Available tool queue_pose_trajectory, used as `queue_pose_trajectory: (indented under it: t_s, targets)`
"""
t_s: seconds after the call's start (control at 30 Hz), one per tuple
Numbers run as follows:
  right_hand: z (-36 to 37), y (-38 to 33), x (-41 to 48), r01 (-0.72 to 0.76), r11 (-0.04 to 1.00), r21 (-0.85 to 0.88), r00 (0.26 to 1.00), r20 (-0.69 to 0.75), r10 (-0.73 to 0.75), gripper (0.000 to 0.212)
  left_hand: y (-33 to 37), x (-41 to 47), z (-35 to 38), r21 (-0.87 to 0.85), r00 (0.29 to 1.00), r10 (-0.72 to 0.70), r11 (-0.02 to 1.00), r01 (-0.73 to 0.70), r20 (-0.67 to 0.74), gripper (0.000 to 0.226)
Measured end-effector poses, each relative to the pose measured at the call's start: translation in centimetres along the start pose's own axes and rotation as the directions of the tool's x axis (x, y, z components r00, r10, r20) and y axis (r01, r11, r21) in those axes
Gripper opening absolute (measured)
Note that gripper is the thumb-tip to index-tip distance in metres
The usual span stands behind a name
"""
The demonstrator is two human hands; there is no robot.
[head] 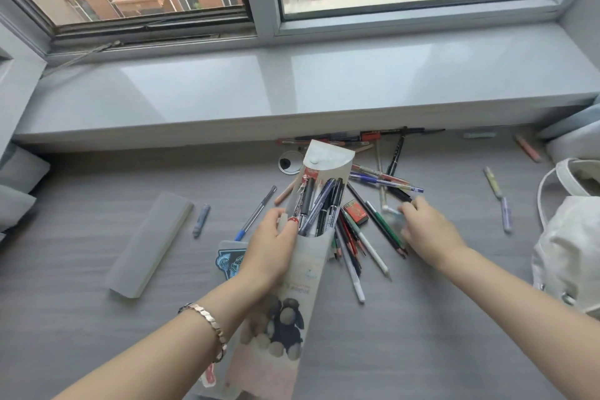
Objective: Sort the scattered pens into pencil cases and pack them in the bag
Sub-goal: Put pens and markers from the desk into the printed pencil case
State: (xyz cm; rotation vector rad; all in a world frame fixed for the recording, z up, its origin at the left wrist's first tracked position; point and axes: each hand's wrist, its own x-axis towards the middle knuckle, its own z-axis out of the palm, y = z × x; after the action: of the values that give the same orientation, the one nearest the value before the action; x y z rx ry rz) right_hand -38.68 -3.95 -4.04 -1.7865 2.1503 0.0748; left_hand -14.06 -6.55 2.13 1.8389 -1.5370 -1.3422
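My left hand [271, 245] grips a translucent pencil case [303, 276] with a printed picture, tilted up from the desk, flap open. Several dark pens [319, 204] stick out of its mouth. My right hand [425, 230] reaches over the heap of scattered pens and pencils [363, 237], fingers curled on a pale, blurred pen [391, 212]. A second frosted pencil case [151, 242] lies shut at the left. The white bag [571, 237] stands at the right edge.
Loose pens lie along the sill's base [354, 136], a blue pen [256, 214] and a short blue marker [201, 219] lie left of the case, pastel highlighters [500, 198] near the bag. A small red box [356, 212] and a round cable hole [290, 163] sit in the middle.
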Motion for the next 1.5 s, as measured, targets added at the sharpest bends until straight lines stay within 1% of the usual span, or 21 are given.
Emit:
queue_pose_trajectory:
  t_s: [0.07, 0.13, 0.23, 0.33, 0.47, 0.53, 0.6, 0.63, 0.67, 0.73, 0.77, 0.8, 0.83, 0.87, 0.97, 1.1, 1.23, 1.27, 1.37, 1.43, 1.5]
  targets:
    - [-1.4, -1.1, 1.0, 0.06, 0.995, 0.078, 0.994, -0.095, -0.052, 0.023, 0.3, 0.3, -0.2, -0.01, 1.0, 0.014, 1.0, -0.014, -0.015, 0.013]
    - [-2.5, -2.3, 2.8, 0.126, 0.992, 0.024, 0.98, -0.16, -0.12, 0.022, 0.4, 0.4, -0.3, -0.03, 1.0, 0.011, 0.999, -0.012, -0.021, 0.015]
    - [-3.1, -4.3, 5.7, 0.174, 0.978, -0.115, 0.979, -0.09, -0.185, 0.028, 0.4, 0.7, -0.5, -0.033, 1.0, -0.01, 0.999, 0.009, -0.026, 0.015]
    - [-2.7, -5.5, 7.1, 0.179, 0.956, -0.231, 0.984, 0.019, -0.179, 0.029, 0.3, 0.7, -0.6, -0.037, 0.999, -0.016, 0.999, 0.015, -0.028, 0.015]
    - [-2.6, -5.8, 7.0, 0.175, 0.937, -0.303, 0.985, 0.052, -0.167, 0.028, 0.2, 0.3, -0.8, -0.027, 1.0, -0.014, 1.0, 0.013, -0.014, 0.013]
    - [-3.4, -5.6, 6.0, 0.103, 0.983, -0.151, 0.993, -0.037, -0.11, 0.027, 0.0, 0.3, -0.9, -0.019, 0.999, -0.033, 0.999, 0.033, -0.008, 0.011]
    - [-4.9, -5.5, 4.5, 0.032, 0.981, 0.192, 0.991, -0.135, -0.006, 0.032, -0.3, 0.2, -0.6, -0.023, 0.997, -0.07, 0.997, 0.071, 0.016, 0.017]
    - [-5.8, -5.5, 3.7, 0.023, 0.911, 0.411, 0.986, -0.158, 0.046, 0.035, -0.4, 0.1, -0.5, -0.021, 0.996, -0.089, 0.996, 0.09, 0.029, 0.019]
    - [-6.7, -5.7, 2.8, 0.031, 0.783, 0.621, 0.98, -0.174, 0.1, 0.038, -0.4, 0.0, -0.4, -0.017, 0.994, -0.103, 0.994, 0.104, 0.04, 0.02]
    - [-8.7, -6.1, 1.0, 0.119, 0.364, 0.924, 0.961, -0.199, 0.19, 0.042, -0.5, -0.5, -0.1, 0.001, 0.992, -0.112, 0.994, 0.112, 0.061, 0.017]
    - [-9.5, -6.4, 0.3, 0.172, 0.141, 0.975, 0.956, -0.2, 0.213, 0.043, -0.5, -0.7, 0.1, 0.009, 0.991, -0.107, 0.994, 0.107, 0.075, 0.015]
    - [-10.0, -6.7, -0.4, 0.21, -0.022, 0.977, 0.952, -0.2, 0.23, 0.043, -0.4, -1.0, 0.4, 0.018, 0.991, -0.099, 0.995, 0.098, 0.094, 0.014]
    - [-10.1, -7.1, -0.8, 0.236, -0.112, 0.965, 0.948, -0.203, 0.245, 0.041, -0.5, -1.2, 0.6, 0.03, 0.99, -0.092, 0.996, 0.089, 0.108, 0.012]
    - [-10.0, -7.5, -1.2, 0.251, -0.128, 0.96, 0.942, -0.211, 0.261, 0.039, -0.4, -1.5, 0.9, 0.037, 0.989, -0.085, 0.996, 0.081, 0.125, 0.01]
    - [-7.9, -9.0, -2.0, 0.221, -0.01, 0.975, 0.926, -0.206, 0.315, 0.037, -0.3, -2.8, 1.6, 0.064, 0.982, -0.068, 0.996, 0.057, 0.174, 0.023]
    - [-5.4, -11.0, -3.3, 0.18, 0.029, 0.983, 0.912, -0.178, 0.369, 0.032, 0.2, -4.5, 1.9, 0.148, 0.984, -0.02, 0.989, -0.007, 0.179, 0.025]
    - [-4.8, -12.1, -3.7, 0.172, -0.15, 0.974, 0.927, -0.108, 0.36, 0.01, 0.3, -5.2, 1.7, 0.139, 0.986, -0.011, 0.99, -0.013, 0.166, 0.04]
    - [-4.8, -12.1, -3.8, 0.16, -0.152, 0.975, 0.931, -0.098, 0.351, 0.009, 0.3, -5.1, 1.7, 0.102, 0.987, -0.025, 0.995, 0.009, 0.161, 0.043]
    - [-4.4, -11.7, -4.7, 0.162, 0.063, 0.985, 0.942, -0.173, 0.287, 0.025, -0.3, -4.8, 1.8, 0.01, 0.988, -0.058, 0.998, 0.057, 0.146, 0.046]
    - [-4.1, -11.3, -5.2, 0.247, 0.237, 0.939, 0.929, -0.299, 0.218, 0.015, -0.4, -4.9, 1.8, -0.026, 0.987, -0.053, 0.998, 0.057, 0.153, 0.036]
    - [-4.0, -11.2, -5.4, 0.32, 0.304, 0.897, 0.901, -0.388, 0.196, 0.014, -0.1, -5.0, 1.8, -0.048, 0.986, -0.048, 0.997, 0.056, 0.163, 0.027]
